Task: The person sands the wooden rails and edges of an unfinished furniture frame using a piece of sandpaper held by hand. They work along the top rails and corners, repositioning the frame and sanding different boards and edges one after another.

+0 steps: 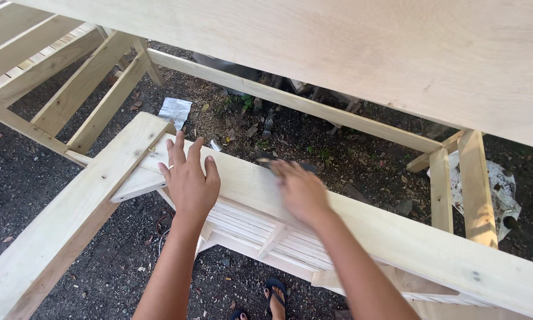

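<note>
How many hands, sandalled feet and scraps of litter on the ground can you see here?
Hands: 2, the left hand flat on the pale wooden rail, the right hand blurred on it.
Sandalled feet: 2, and.
Litter scraps: 2, and.
Total: 6

Pale wood frame rail [397, 234] w/ both hands [189, 184] flat on it.

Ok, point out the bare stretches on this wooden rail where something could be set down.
The rail is bare to the right of the right hand, out toward the two upright posts. The diagonal plank left of the left hand is bare too. It is crowded between the hands, where a dark object sits under the right fingertips.
</note>
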The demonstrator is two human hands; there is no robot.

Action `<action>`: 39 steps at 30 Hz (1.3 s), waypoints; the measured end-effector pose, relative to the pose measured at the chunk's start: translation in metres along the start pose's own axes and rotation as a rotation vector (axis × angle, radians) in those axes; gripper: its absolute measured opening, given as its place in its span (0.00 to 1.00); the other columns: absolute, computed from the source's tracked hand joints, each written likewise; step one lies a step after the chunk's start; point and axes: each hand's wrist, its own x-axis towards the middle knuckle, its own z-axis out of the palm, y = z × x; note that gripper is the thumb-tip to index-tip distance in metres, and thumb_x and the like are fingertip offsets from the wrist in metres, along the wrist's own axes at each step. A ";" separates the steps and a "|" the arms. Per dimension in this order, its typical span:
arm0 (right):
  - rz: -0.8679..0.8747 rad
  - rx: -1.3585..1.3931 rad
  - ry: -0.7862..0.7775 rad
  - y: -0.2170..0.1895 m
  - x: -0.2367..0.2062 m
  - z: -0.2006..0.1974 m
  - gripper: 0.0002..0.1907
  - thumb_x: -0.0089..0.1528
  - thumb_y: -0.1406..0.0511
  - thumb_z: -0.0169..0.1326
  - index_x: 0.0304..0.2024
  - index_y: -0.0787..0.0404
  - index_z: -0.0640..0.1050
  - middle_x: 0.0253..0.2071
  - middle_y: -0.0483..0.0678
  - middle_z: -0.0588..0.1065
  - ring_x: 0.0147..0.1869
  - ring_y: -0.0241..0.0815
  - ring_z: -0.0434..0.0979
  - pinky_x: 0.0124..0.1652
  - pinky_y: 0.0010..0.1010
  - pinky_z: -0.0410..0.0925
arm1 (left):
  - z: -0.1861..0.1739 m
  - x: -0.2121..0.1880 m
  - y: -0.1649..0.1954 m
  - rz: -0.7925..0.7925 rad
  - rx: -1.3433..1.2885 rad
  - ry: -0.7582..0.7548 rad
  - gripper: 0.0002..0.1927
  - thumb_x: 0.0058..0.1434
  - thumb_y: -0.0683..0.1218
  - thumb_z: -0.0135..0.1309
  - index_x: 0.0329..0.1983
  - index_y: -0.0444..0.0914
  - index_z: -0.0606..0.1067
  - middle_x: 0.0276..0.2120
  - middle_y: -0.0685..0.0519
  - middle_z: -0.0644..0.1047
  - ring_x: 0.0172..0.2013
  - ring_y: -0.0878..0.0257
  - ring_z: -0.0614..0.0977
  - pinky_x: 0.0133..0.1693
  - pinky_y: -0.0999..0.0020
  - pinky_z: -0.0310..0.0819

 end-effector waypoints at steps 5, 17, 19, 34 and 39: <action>0.197 -0.087 0.047 0.074 -0.095 -0.010 0.24 0.71 0.56 0.38 0.69 0.47 0.68 0.71 0.45 0.68 0.74 0.49 0.66 0.71 0.49 0.56 | 0.017 0.001 0.009 0.120 0.108 -0.126 0.24 0.64 0.50 0.48 0.64 0.40 0.71 0.71 0.41 0.60 0.72 0.42 0.53 0.62 0.23 0.38; 0.133 -0.033 -0.083 -0.014 -0.007 -0.007 0.26 0.67 0.57 0.45 0.68 0.48 0.70 0.62 0.49 0.76 0.64 0.51 0.76 0.61 0.43 0.69 | 0.034 -0.004 0.022 0.193 0.178 -0.262 0.11 0.67 0.50 0.44 0.45 0.42 0.74 0.48 0.50 0.75 0.63 0.49 0.69 0.65 0.29 0.47; -0.198 -0.104 0.276 -0.006 -0.019 -0.005 0.29 0.61 0.61 0.48 0.66 0.55 0.71 0.62 0.51 0.75 0.63 0.52 0.77 0.59 0.45 0.69 | 0.032 -0.004 0.022 0.195 0.137 -0.229 0.10 0.66 0.49 0.44 0.44 0.43 0.74 0.47 0.51 0.75 0.63 0.50 0.69 0.65 0.29 0.47; -0.167 -0.230 0.271 -0.013 -0.033 0.002 0.34 0.57 0.58 0.51 0.67 0.53 0.69 0.70 0.46 0.68 0.71 0.54 0.66 0.62 0.48 0.60 | 0.026 -0.006 0.026 0.188 0.111 -0.221 0.11 0.64 0.49 0.46 0.45 0.44 0.76 0.46 0.51 0.76 0.61 0.51 0.70 0.64 0.29 0.45; 0.099 0.022 -0.014 -0.008 -0.015 0.018 0.29 0.67 0.56 0.45 0.72 0.49 0.63 0.73 0.42 0.64 0.76 0.47 0.62 0.69 0.46 0.59 | 0.027 -0.006 0.024 0.184 0.130 -0.231 0.12 0.64 0.49 0.46 0.46 0.44 0.77 0.47 0.52 0.76 0.61 0.51 0.70 0.65 0.31 0.45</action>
